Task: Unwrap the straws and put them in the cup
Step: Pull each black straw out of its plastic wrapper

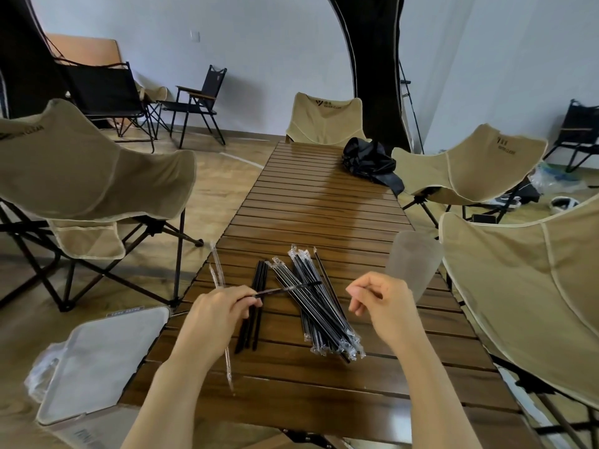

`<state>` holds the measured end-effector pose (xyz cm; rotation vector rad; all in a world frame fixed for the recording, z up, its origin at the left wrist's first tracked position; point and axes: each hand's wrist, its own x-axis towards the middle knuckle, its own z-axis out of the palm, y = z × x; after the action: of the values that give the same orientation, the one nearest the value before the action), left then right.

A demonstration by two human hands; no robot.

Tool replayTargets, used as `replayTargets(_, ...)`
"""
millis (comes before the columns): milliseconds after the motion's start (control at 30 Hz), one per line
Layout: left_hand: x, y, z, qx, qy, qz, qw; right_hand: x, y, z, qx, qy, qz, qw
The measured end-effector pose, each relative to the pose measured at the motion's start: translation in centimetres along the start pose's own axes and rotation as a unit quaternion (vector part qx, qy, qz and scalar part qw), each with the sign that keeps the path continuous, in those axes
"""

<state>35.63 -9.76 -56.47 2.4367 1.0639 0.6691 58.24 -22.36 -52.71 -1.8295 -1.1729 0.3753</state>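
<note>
Head view, person seated at the near end of a long brown slatted wooden table (324, 205). Left hand (223, 309) is over the table's left part, thumb and fingers closed together in a pinch on one end of a thin black drinking straw (285, 288). The straw is held off the table and runs out to the right across the top of the pile, with glints of clear film along part of its length. Right hand (379, 299) hovers to the right of the pile, fingers curled inward, thumb against the forefinger. Cannot tell whether anything thin is pinched there. It is apart from the held straw. The pile of black straws in clear plastic sleeves (324, 306) lies diagonally on the table between the two hands, crimped sleeve ends fanned at both ends. Just left of it, a few bare black straws (261, 273) lie side by side, partly under the left hand. One more thin dark straw (321, 270) lies along the pile's right side. Empty clear wrappers (217, 264) lie at the table's left edge; another runs beneath the left wrist. The frosted translucent plastic cup (415, 264) stands near the right edge of the table, just beyond the right hand. A crumpled black fabric bag (369, 160) sits at the far right end. Beige fabric folding chairs (97, 173) stand around the table, with a white lidded plastic bin (100, 361) on the floor at lower left.
</note>
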Motion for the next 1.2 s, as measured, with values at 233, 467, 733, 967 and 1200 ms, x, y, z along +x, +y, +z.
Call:
replayTargets(233,0.3,0.4,-0.3,0.025,-0.017,0.030,0.999,-0.1,-0.9,2.3,0.001,-0.079,0.006,0.997)
replayTargets(467,0.0,0.2,-0.3,-0.013,-0.057,0.026,0.998,0.3,-0.3,2.0,-0.009,-0.024,0.026,0.999)
replayTargets(733,-0.7,-1.2,-0.7,-0.010,-0.009,-0.027,1.000,0.6,1.5,0.7,0.049,0.112,0.136,0.983)
replayTargets(967,-1.4,-1.9,-0.8,0.004,0.077,-0.069,0.995,0.6,1.9,0.6,0.149,0.239,0.218,0.935)
replayTargets(1200,-1.8,-1.8,-0.5,0.029,0.144,-0.352,0.924,0.6,1.8,0.2,0.152,0.361,0.247,0.886)
